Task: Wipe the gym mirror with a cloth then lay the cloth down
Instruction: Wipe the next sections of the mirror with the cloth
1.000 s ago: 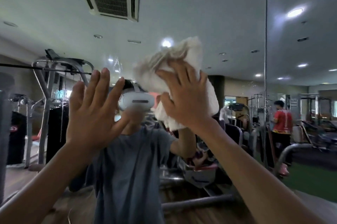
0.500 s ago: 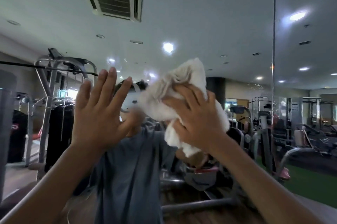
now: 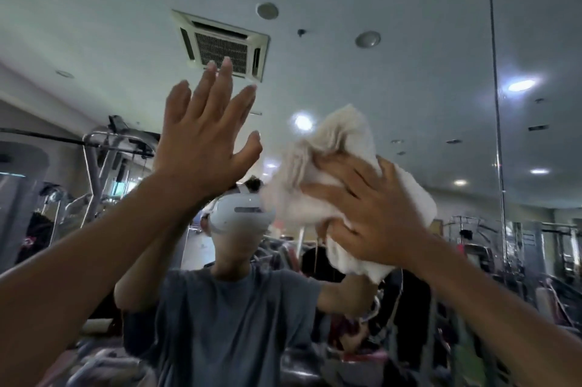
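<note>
A large gym mirror point(image 3: 393, 56) fills the view and reflects the ceiling, the gym and a person in a grey T-shirt with a white headset. My right hand point(image 3: 368, 213) presses a bunched white cloth point(image 3: 333, 153) flat against the glass at about head height, fingers spread over it. My left hand point(image 3: 204, 138) is raised beside it to the left, palm toward the mirror, fingers apart, holding nothing. Whether the palm touches the glass is unclear. The cloth hides part of the reflection.
A vertical seam point(image 3: 497, 122) between mirror panels runs down the right side. The reflection shows weight machines point(image 3: 100, 166) on the left, more gym equipment point(image 3: 535, 254) on the right, and a ceiling air vent point(image 3: 220, 43).
The view has tilted upward, showing more ceiling. My left hand has risen higher on the mirror. My right hand with the cloth has moved a little to the right, then up.
</note>
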Demonstrator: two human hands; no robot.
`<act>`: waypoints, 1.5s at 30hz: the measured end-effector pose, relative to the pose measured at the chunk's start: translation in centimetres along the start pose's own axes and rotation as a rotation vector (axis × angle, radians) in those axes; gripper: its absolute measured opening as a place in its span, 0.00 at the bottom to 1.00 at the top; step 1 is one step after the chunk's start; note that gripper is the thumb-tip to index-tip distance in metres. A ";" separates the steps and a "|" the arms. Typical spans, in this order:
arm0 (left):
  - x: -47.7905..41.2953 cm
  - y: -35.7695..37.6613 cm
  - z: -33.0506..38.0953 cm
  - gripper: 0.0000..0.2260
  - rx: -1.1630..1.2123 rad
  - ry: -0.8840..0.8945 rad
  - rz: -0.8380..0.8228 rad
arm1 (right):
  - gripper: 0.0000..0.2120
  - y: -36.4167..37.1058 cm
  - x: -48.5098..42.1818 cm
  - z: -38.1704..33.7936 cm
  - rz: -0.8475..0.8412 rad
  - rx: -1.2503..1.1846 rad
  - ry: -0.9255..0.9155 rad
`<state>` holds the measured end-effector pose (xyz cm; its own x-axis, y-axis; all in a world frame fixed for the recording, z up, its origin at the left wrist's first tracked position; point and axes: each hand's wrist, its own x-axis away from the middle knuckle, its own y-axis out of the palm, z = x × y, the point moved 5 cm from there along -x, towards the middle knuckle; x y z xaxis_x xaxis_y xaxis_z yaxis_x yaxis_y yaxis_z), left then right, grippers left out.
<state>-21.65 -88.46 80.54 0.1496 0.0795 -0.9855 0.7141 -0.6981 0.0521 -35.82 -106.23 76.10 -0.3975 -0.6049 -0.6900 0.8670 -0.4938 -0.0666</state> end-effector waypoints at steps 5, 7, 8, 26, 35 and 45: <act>0.3 0.3 0.3 0.32 -0.024 -0.005 -0.057 | 0.29 -0.8 -0.3 9.4 -0.046 -0.037 0.327; 0.3 0.3 0.1 0.31 -0.030 -0.004 -0.067 | 0.29 -1.2 -3.0 10.8 0.075 -0.028 0.664; 0.3 0.4 0.1 0.31 -0.029 0.000 -0.072 | 0.27 -1.2 -4.2 10.1 0.112 0.023 0.764; -5.4 -2.5 -1.3 0.14 -0.066 0.078 0.204 | 0.28 -0.8 -11.8 9.5 0.115 0.040 0.587; -5.3 0.3 -3.0 0.33 -0.014 -0.120 -0.095 | 0.30 -2.8 -12.4 19.0 0.004 -0.027 0.506; -5.4 0.5 -3.2 0.33 0.010 -0.131 -0.064 | 0.30 -1.4 -15.4 11.5 0.010 -0.034 0.141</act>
<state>-19.85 -86.96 86.40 0.0125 0.0312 -0.9994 0.7124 -0.7017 -0.0130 -34.36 -103.40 95.06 -0.3448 -0.5146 -0.7851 0.8812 -0.4655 -0.0819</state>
